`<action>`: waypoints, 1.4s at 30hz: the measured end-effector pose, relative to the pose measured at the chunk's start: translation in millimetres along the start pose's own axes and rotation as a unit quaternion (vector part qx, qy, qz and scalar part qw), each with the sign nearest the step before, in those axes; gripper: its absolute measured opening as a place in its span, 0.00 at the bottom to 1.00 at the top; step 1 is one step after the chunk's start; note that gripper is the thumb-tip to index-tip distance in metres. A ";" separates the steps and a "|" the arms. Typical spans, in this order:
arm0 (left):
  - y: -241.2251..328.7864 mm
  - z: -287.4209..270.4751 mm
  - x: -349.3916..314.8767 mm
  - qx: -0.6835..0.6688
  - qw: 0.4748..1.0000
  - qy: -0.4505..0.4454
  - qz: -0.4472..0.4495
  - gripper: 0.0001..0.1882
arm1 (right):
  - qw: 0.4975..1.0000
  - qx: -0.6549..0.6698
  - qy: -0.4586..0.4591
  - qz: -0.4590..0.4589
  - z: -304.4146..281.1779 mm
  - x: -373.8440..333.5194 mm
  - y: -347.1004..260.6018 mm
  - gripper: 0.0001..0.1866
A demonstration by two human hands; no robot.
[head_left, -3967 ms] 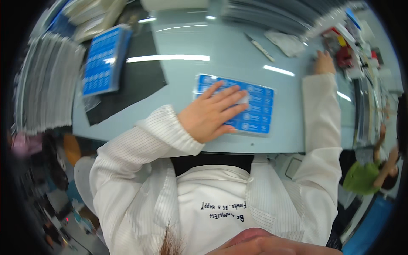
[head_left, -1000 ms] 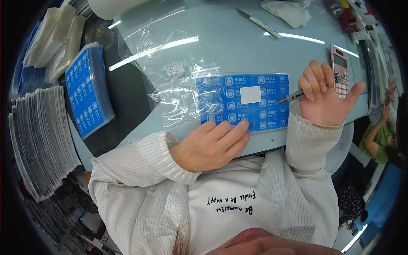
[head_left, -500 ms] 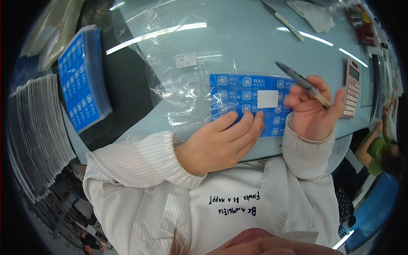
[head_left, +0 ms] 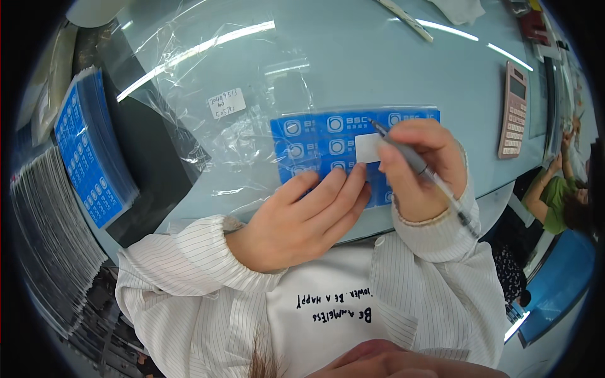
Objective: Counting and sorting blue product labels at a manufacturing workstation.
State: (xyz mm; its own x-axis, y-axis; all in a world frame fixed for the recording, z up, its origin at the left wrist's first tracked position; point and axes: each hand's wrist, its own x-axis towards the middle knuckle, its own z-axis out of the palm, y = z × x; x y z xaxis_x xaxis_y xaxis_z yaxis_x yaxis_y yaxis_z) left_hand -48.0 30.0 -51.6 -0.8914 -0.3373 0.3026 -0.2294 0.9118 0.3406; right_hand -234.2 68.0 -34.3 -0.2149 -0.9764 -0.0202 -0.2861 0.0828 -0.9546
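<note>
A blue printed plastic sheet (head_left: 324, 135) lies on the table in front of me, and a small white blank label (head_left: 365, 149) sits on it. My left hand (head_left: 305, 217) rests flat across the near part of the sheet, fingers stretched out, tips by the label's lower edge. In a writing grip, my right hand (head_left: 425, 167) holds a grey and clear pen (head_left: 404, 151). The pen's tip points just past the label's upper edge; whether it touches cannot be seen. Clear plastic film (head_left: 189, 148) overlaps the sheet's left side, and a handwritten white label (head_left: 226, 103) shows on it.
Leftward stand a stack of blue printed sheets (head_left: 85, 148) and a tall pile of grey-edged sheets (head_left: 53, 246). A pink calculator (head_left: 513, 116) lies at the right. A slim white-handled tool (head_left: 408, 19) is at the far edge. Another person in green (head_left: 554, 205) is beyond the right side.
My right hand has turned the pen over and brought its tip down to the label. My left hand stays on the sheet. The view has shifted, so the table's things appear displaced.
</note>
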 end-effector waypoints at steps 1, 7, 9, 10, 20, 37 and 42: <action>0.4 0.2 0.3 -0.001 1.000 0.009 -0.006 0.17 | 0.999 -0.026 -0.003 -0.046 1.0 1.4 -0.5 0.11; 0.5 -1.3 1.7 0.016 0.999 0.001 -0.039 0.17 | 0.993 -0.062 -0.030 -0.097 -0.3 0.8 12.6 0.09; 2.1 -1.9 1.6 0.013 0.999 0.000 -0.050 0.16 | 0.987 -0.088 -0.043 -0.127 -0.1 2.7 15.5 0.09; 2.1 -2.0 1.8 0.010 0.998 0.000 -0.059 0.16 | 0.984 -0.100 -0.034 -0.142 -0.1 3.4 16.6 0.11; -2.2 -0.8 3.8 0.021 0.999 -0.005 -0.045 0.15 | 0.977 -0.119 -0.026 -0.173 2.3 6.5 18.7 0.12; -1.3 0.0 1.3 0.070 0.996 -0.027 -0.042 0.12 | 0.979 -0.120 -0.027 -0.164 1.2 4.2 17.8 0.13; -1.7 -0.5 2.9 0.049 0.998 -0.011 -0.044 0.13 | 0.986 -0.111 -0.002 -0.127 4.3 1.4 13.7 0.10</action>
State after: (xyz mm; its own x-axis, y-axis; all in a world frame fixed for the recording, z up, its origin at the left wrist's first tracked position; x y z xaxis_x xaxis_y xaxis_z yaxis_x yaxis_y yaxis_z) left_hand -50.0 27.4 -50.9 -0.8748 -0.4121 0.2549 -0.3429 0.8982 0.2752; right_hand -234.4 66.9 -48.7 -0.1068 -0.9718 0.2101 -0.5272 -0.1238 -0.8407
